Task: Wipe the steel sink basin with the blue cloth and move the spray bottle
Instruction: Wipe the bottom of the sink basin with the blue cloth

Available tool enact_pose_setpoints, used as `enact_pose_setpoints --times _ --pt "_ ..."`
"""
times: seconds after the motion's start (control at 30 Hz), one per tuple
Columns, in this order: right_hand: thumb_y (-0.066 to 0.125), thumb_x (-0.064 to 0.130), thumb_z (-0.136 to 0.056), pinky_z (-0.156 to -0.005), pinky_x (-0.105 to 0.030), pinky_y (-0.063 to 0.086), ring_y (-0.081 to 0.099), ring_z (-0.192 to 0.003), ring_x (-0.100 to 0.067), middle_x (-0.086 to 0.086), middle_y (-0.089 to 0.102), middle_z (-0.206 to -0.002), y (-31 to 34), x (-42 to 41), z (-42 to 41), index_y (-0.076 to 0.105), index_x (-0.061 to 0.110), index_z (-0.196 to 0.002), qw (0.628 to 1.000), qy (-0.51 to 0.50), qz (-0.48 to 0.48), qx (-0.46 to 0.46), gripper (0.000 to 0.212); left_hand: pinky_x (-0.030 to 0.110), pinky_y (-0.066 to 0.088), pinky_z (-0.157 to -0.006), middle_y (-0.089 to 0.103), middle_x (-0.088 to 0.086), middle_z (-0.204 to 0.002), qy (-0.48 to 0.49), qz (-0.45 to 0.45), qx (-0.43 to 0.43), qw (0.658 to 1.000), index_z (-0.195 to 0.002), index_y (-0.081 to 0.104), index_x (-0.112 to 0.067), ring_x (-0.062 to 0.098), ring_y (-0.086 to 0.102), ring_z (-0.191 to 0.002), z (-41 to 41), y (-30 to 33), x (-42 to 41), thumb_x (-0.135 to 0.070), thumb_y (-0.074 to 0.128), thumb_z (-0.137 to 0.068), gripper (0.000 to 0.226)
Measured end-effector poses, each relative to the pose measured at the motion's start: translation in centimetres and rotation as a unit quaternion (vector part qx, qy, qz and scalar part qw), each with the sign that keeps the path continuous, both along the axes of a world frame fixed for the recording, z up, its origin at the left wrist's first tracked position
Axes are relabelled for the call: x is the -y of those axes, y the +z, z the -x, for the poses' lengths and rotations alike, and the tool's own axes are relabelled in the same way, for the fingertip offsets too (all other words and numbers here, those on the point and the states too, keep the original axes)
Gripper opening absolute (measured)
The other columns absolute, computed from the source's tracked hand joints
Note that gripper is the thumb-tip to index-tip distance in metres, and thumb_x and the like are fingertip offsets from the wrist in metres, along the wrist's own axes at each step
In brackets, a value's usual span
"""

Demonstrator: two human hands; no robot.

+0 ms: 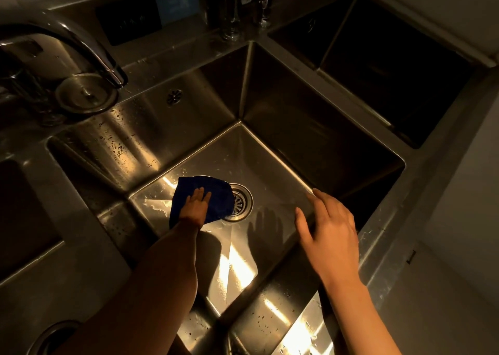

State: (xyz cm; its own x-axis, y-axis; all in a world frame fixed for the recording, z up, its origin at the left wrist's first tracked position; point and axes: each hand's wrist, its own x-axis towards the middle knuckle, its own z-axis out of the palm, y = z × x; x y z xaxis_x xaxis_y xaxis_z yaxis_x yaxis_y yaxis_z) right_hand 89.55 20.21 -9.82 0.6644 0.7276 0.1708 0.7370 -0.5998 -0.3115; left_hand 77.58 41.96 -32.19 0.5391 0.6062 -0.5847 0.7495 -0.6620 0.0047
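A: What fills most of the view?

B: A deep steel sink (270, 165), square, with wet floor and walls. Water drops speckle the left wall and the front rim. A darker second basin (391, 65) sits behind it to the right.

A: And around the edges?

B: A curved tap (81, 46) arches in from the upper left, with a round metal lid or plug (86, 95) on the ledge beneath its spout. At the top edge a few clear glass items (243, 6) stand on the counter; it is too dim to say what they are.

A: Where is the cloth?

B: The blue cloth (205, 195) lies flat on the sink floor, left of centre, its right edge overlapping the round drain (239, 202).

A: The hands?

B: The left hand (197, 206) reaches down into the sink and presses flat on the cloth, fingers stretched out and close together. The right hand (328, 233) hovers above the sink's right front rim, empty, fingers spread loosely and pointing forward. Its shadow falls on the floor just right of the drain.

A: The spray bottle?

B: I can't pick one out in this view.
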Motion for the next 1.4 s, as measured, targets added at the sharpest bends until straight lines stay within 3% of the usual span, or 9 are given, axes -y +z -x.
enact_pose_setpoints --times 0.57,0.93,1.4 --pt "0.065 0.024 -0.083 -0.094 -0.045 0.041 0.058 -0.108 -0.031 -0.015 0.064 -0.114 -0.4 0.1 -0.1 0.063 0.005 -0.113 1.000 0.009 0.005 0.002 0.035 0.038 0.009 -0.123 -0.002 0.008 -0.161 0.035 -0.008 0.038 0.999 -0.154 0.007 -0.017 0.026 0.003 -0.149 -1.8 -1.1 -2.3 -0.003 0.055 -0.093 0.079" --pt "0.064 0.027 -0.083 -0.096 -0.045 0.039 0.058 -0.109 -0.031 -0.015 0.064 -0.115 -0.2 0.0 -0.1 0.063 0.005 -0.113 1.000 0.009 0.006 -0.008 0.037 0.039 0.014 -0.122 0.004 0.012 -0.161 0.035 -0.010 0.067 0.997 -0.153 0.014 -0.015 0.027 0.005 -0.149 -3.3 -1.4 -3.6 -0.005 0.042 -0.099 0.062" --pt "0.055 0.035 -0.085 -0.095 -0.039 0.034 0.059 -0.109 -0.029 -0.013 0.064 -0.115 -0.3 0.1 -0.2 0.063 0.007 -0.113 1.000 0.009 0.011 -0.011 0.040 0.039 0.015 -0.122 0.002 0.012 -0.161 0.012 -0.023 0.039 0.999 -0.153 0.009 -0.016 0.027 0.006 -0.149 -3.1 -1.3 -3.0 -0.008 0.051 -0.096 0.071"
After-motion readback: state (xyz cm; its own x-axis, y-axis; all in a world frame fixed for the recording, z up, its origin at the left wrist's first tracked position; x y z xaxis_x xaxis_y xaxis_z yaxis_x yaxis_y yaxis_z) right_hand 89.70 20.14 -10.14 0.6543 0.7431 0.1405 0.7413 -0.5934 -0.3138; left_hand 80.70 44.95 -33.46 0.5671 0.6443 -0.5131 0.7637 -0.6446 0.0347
